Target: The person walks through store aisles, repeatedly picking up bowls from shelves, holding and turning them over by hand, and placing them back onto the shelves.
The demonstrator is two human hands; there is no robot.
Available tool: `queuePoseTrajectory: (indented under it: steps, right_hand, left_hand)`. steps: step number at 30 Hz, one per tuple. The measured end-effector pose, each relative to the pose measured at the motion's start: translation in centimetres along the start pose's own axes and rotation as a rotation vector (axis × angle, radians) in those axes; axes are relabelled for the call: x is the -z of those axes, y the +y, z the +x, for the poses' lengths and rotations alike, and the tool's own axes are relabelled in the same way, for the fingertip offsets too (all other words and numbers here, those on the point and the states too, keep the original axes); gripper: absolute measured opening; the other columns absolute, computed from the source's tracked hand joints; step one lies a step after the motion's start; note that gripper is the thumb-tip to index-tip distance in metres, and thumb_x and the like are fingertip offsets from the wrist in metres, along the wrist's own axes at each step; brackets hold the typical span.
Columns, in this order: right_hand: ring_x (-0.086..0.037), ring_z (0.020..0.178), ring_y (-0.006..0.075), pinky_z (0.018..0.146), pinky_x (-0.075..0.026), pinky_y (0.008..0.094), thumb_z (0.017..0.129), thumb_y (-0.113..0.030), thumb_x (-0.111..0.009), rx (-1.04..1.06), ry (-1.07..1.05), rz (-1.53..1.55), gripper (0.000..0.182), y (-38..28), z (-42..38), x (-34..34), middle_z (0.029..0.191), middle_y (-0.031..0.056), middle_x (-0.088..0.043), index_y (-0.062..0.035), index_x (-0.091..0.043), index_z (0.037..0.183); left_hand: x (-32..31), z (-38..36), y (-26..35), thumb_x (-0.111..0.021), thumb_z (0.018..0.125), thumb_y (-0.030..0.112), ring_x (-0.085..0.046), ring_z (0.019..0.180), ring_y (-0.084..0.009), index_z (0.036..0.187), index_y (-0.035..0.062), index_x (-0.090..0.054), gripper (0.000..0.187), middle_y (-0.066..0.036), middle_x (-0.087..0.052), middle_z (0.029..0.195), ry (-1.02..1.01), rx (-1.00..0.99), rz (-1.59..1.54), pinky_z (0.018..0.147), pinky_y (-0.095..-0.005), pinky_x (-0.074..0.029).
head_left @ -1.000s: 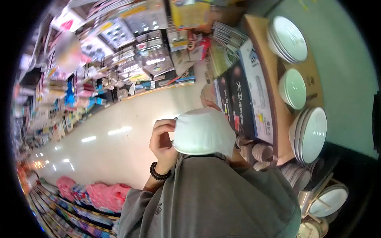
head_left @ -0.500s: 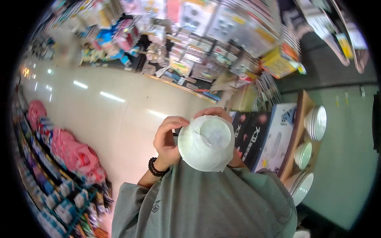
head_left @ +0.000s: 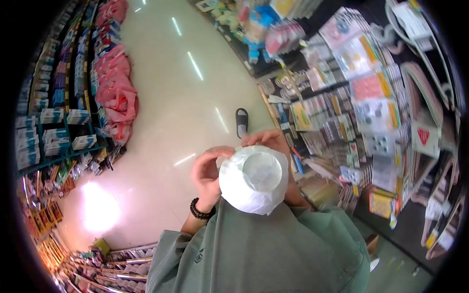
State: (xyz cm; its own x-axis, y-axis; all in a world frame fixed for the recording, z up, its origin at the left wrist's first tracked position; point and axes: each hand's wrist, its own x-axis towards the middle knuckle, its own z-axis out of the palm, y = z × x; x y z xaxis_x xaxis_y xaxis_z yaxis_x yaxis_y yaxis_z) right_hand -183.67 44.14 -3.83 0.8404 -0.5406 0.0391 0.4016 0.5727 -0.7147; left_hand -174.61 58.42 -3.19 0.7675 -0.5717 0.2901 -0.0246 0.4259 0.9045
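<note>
I'm holding one bowl [head_left: 244, 190] wrapped in white, base facing me, above floor [head_left: 161, 132], before my shirt [head_left: 273, 244]. Left fingers [head_left: 216, 153] clamping its left edge; right fingers [head_left: 264, 137] clamping its far edge. Inside facing away, contents hiding. One dark sandal [head_left: 242, 118] standing near shelf's [head_left: 267, 101] edge. Shirt's mark [head_left: 199, 255] showing too small to read.

The bowl [head_left: 253, 188] is plain white — shirt [head_left: 273, 244] grey-green, bracelet [head_left: 198, 210] near-black, floor [head_left: 166, 117] pale cream, slipper [head_left: 242, 118] dark, bundles [head_left: 116, 90] bright pink.
</note>
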Motion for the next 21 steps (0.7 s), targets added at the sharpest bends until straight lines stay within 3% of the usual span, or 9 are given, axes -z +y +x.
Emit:
queuePoseTrajectory:
  steps: [10,13,16,21]
  right_hand:
    - [-0.062,0.100,0.0279,0.091,-0.052,0.0380,0.095,-0.009,-0.052,-0.150,-0.235,0.144,0.013,1.9,23.1,0.9,0.104,0.0219,-0.061,0.0012,-0.049,0.104]
    - [-0.063,0.098,0.0268,0.091,-0.052,0.0370,0.096,-0.010,-0.053,-0.165,-0.137,0.109,0.014,2.2,29.2,0.0,0.105,0.0212,-0.061,0.0010,-0.050,0.104]
    - [-0.062,0.099,0.0251,0.092,-0.051,0.0364,0.096,-0.013,-0.055,-0.142,-0.236,0.069,0.017,2.9,35.4,-1.1,0.107,0.0200,-0.061,0.0000,-0.050,0.105]
    - [-0.061,0.101,0.0216,0.093,-0.050,0.0347,0.095,-0.014,-0.056,-0.262,-0.195,0.000,0.017,5.8,43.8,-3.0,0.108,0.0164,-0.061,-0.0012,-0.051,0.106]
  left_hand:
    - [4.8,18.7,-5.2,-0.074,0.078,-0.003,-0.061,0.105,-0.0305,0.101,-0.0021,-0.058,0.028,-0.017,-0.063,0.107,0.144,0.032,0.097,0.092,-0.0414,-0.049]
    - [5.0,24.5,-5.8,-0.073,0.079,-0.005,-0.061,0.107,-0.0302,0.102,-0.0001,-0.058,0.028,-0.017,-0.061,0.112,0.222,0.077,0.108,0.092,-0.0400,-0.049]
    - [7.0,29.6,-6.4,-0.070,0.080,-0.007,-0.062,0.105,-0.0291,0.102,0.0006,-0.058,0.026,-0.018,-0.058,0.118,0.242,0.007,0.186,0.090,-0.0377,-0.051]
    - [11.1,36.5,-7.9,-0.067,0.083,-0.008,-0.064,0.102,-0.0284,0.100,-0.0013,-0.060,0.020,-0.018,-0.061,0.114,0.367,0.011,0.188,0.089,-0.0366,-0.052]
